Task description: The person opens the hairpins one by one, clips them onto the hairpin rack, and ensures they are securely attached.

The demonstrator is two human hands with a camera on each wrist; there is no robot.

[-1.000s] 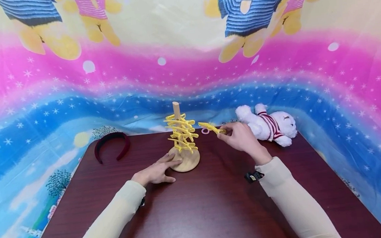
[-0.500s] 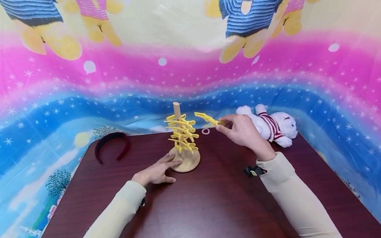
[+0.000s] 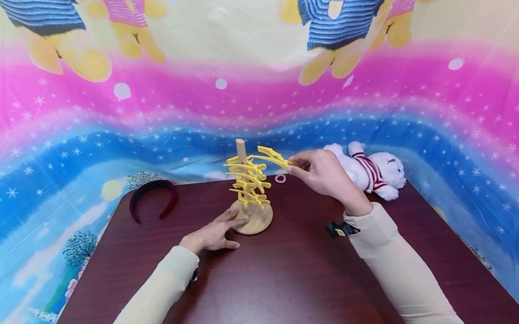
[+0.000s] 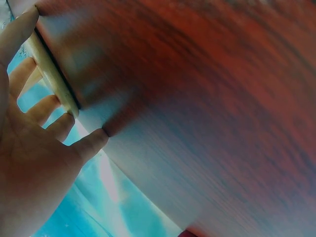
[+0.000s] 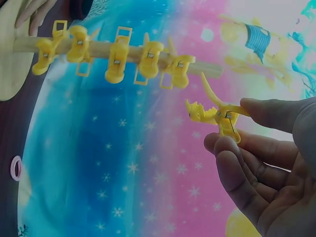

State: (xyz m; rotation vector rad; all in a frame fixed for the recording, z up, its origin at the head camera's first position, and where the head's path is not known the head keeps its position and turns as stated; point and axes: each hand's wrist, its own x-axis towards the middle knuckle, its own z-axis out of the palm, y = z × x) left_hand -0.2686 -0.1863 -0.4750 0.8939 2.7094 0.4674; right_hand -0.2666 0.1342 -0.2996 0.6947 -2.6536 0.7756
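Observation:
A wooden post [image 3: 240,147] rises from a round wooden base [image 3: 258,221], with several yellow hair clips [image 5: 117,61] clamped along it. My left hand [image 3: 211,234] rests on the base's near left edge, its fingers extended. Between thumb and fingers, my right hand [image 3: 326,176] pinches the handles of another yellow hair clip [image 5: 224,116]. That clip's jaws are spread, and they point toward the upper part of the post. In the right wrist view the held clip is apart from the post, just below its top end. The left wrist view shows the left fingers on the base's rim [image 4: 52,74].
A white plush bear [image 3: 367,172] in a striped sweater lies at the table's back right. A small pink ring [image 3: 280,178] lies right of the stand. At the back left is a dark red headband [image 3: 152,199]. A printed cloth [image 3: 186,147] surrounds the table.
My right hand has moved up and left, bringing the hair clip closer to the post. The clip's jaws have spread apart. My left hand has stayed on the base.

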